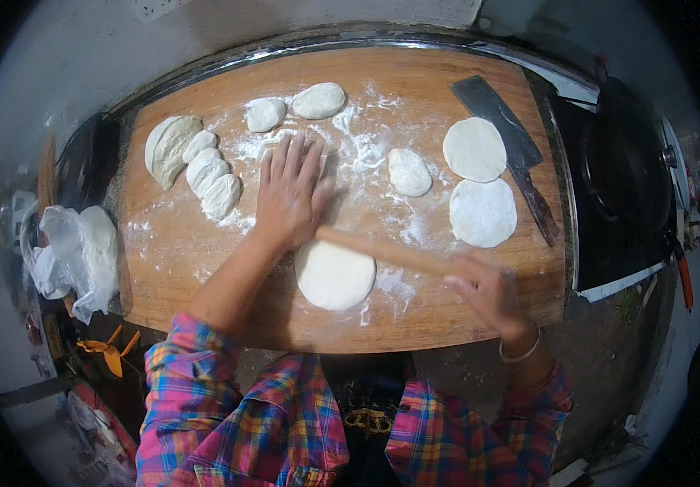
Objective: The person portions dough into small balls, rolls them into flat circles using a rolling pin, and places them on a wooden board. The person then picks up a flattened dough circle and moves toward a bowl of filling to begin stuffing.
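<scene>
My right hand (489, 286) grips one end of a thin wooden rolling pin (386, 248). The pin slants left, and its other end reaches the heel of my left hand (292, 189). That hand is palm down over the floured board, a little blurred, with its fingers apart. Whether anything lies beneath the palm is hidden. Just below the pin is a flat dough round (335, 277), its top edge partly covered. Two more rounds, an upper one (475, 150) and a lower one (482, 213), lie to the right. A small dough piece (409, 173) sits between them and my left hand.
The wooden board (252, 310) carries a cleaver (499, 125) at right, partly under the upper round. At left lie a large dough lump (170, 149) and several small pieces (221, 196). Two pieces (318, 100) sit at the back. A black wok (630, 152) stands at right, a plastic bag (82, 255) at left.
</scene>
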The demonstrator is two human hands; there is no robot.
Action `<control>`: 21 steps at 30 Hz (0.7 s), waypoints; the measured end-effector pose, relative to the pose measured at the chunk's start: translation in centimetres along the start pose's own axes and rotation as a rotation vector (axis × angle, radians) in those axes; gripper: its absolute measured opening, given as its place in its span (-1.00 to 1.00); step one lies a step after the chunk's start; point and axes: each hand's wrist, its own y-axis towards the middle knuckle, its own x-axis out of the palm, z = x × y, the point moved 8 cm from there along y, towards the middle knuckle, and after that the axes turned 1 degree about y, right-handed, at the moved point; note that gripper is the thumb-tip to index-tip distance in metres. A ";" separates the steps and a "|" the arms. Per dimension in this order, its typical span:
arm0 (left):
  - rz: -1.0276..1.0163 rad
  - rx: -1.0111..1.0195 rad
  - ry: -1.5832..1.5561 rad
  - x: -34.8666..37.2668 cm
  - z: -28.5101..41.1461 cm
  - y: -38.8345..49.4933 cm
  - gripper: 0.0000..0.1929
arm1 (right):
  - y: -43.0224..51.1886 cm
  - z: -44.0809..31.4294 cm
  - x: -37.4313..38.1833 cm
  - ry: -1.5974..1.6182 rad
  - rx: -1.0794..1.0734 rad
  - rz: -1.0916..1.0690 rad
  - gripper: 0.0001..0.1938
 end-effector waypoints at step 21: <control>-0.422 -0.338 -0.344 0.3 -4.9 -13.1 -0.74 | -5.6 -4.4 3.3 -0.108 -0.204 -0.210 -0.74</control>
